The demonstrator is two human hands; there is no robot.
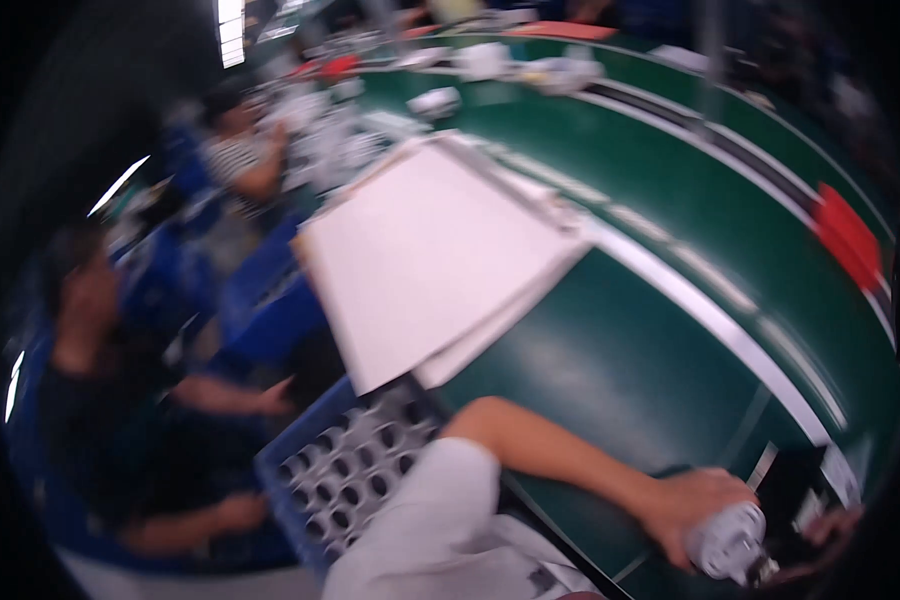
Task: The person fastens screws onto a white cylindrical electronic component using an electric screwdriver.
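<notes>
My left hand point(695, 508) reaches across to the lower right, its fingers closed round a white round part point(732, 540). A small metallic bit shows at the lower end of that part; blur hides its exact kind. Close beside it, at the dim right rim, is my right hand point(832, 527), dark and smeared, so its fingers cannot be made out. A black object point(785, 490) with a pale edge lies on the green table point(620, 370) just beyond both hands.
Stacked white boards point(450, 250) lie at the table's left edge. Below them is a blue crate point(290, 470) holding several round, ring-like parts. Two people point(90, 380) sit at the left. White items point(485, 62) and a red piece point(848, 238) lie farther off.
</notes>
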